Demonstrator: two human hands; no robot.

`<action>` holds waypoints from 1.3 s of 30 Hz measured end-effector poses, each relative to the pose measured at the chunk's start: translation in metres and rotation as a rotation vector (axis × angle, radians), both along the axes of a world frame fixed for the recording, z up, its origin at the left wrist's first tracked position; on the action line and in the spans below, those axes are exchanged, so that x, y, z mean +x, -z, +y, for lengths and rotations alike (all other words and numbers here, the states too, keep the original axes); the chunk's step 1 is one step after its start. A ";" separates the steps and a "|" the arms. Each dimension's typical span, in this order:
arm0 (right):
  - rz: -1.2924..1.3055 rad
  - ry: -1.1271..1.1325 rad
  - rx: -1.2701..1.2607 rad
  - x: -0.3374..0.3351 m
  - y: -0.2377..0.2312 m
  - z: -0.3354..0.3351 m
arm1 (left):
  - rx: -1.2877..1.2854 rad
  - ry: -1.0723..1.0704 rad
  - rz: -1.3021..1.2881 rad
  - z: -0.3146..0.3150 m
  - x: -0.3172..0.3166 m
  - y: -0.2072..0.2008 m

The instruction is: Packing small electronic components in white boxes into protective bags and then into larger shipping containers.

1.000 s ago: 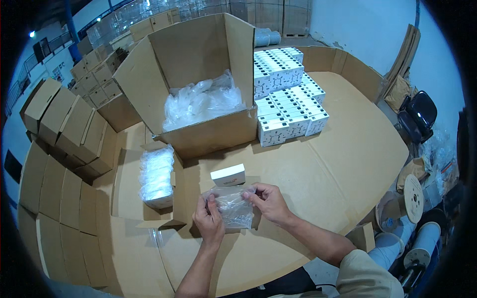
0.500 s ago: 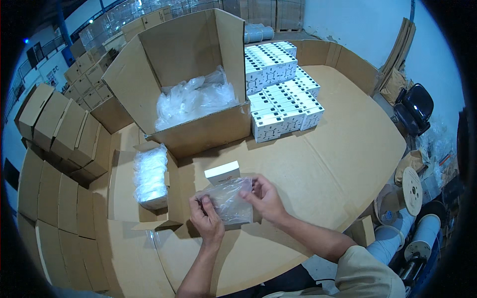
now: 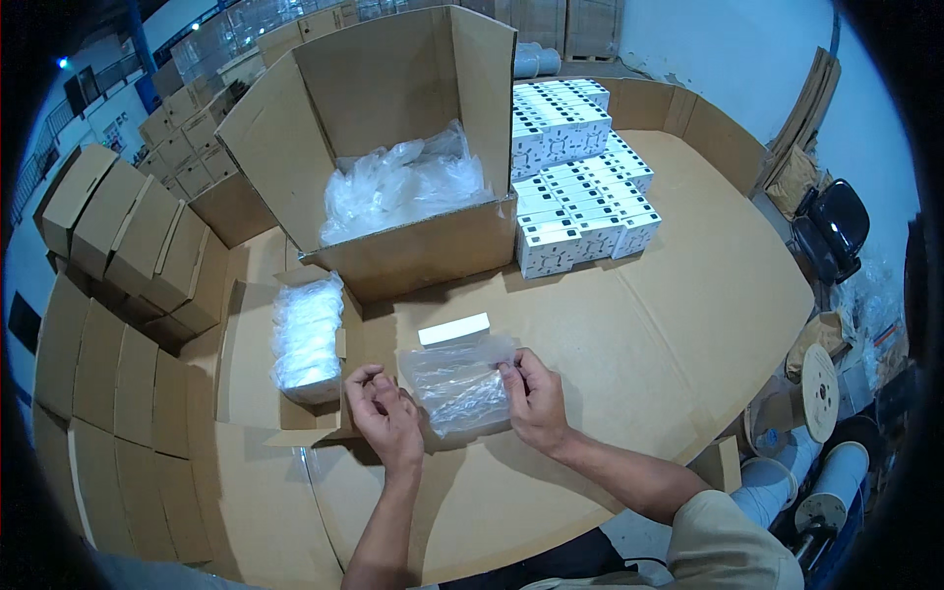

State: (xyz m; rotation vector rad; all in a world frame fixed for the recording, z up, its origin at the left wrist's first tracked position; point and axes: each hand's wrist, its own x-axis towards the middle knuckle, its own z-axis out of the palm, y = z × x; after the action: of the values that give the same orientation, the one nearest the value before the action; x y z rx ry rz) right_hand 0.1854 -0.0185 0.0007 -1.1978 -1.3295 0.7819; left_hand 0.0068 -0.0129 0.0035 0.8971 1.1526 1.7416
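My right hand [image 3: 537, 403] pinches the right edge of a clear plastic bag [image 3: 457, 385], its thumb on top. The bag hangs flat and wrinkled above the table. To the left of it, my left hand [image 3: 385, 418] is off the bag, fingers loosely bent and apart, with nothing seen in them. A small white box [image 3: 453, 330] stands just beyond the bag, which covers its lower part. Beside my left hand sits an open cardboard box [image 3: 351, 385] with a row of white boxes wrapped in clear plastic [image 3: 307, 339].
A large open carton [image 3: 413, 251] full of loose plastic bags [image 3: 408, 187] stands at the back. White printed boxes [image 3: 585, 211] are stacked to its right. Brown cartons [image 3: 123, 379] are piled along the left. Spools [image 3: 818, 391] and a black chair [image 3: 831, 228] are beyond the table's right edge.
My left hand has let go of the bag and moved left. My right hand still holds it, and the bag now spreads flatter. The whole view has shifted slightly.
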 end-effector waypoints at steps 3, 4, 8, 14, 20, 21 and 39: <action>-0.020 0.006 0.005 0.002 -0.001 0.000 | -0.092 0.112 0.078 -0.007 0.006 -0.005; -0.029 -0.001 0.015 0.001 -0.003 0.001 | -0.090 0.111 0.078 -0.007 0.009 -0.001; -0.068 -0.042 0.034 0.003 -0.003 -0.001 | -0.090 0.137 0.400 -0.008 0.012 0.011; -0.204 -0.149 0.186 0.006 -0.001 0.003 | 0.021 -0.108 0.347 -0.002 0.020 0.005; 0.235 -0.232 -0.223 0.013 0.009 0.008 | 0.039 -0.063 0.625 -0.007 0.016 0.011; 0.409 -0.255 -0.307 0.016 0.012 0.011 | 0.079 -0.068 0.616 -0.007 0.015 0.013; 0.427 -0.283 -0.225 0.014 0.001 0.004 | 0.021 0.223 0.291 -0.008 0.017 0.001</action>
State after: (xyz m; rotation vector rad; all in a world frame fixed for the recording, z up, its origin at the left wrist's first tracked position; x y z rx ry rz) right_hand 0.1997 -0.0143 0.0001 -0.9496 -1.0834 1.3388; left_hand 0.0234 -0.0212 0.0024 1.2726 1.1680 1.4776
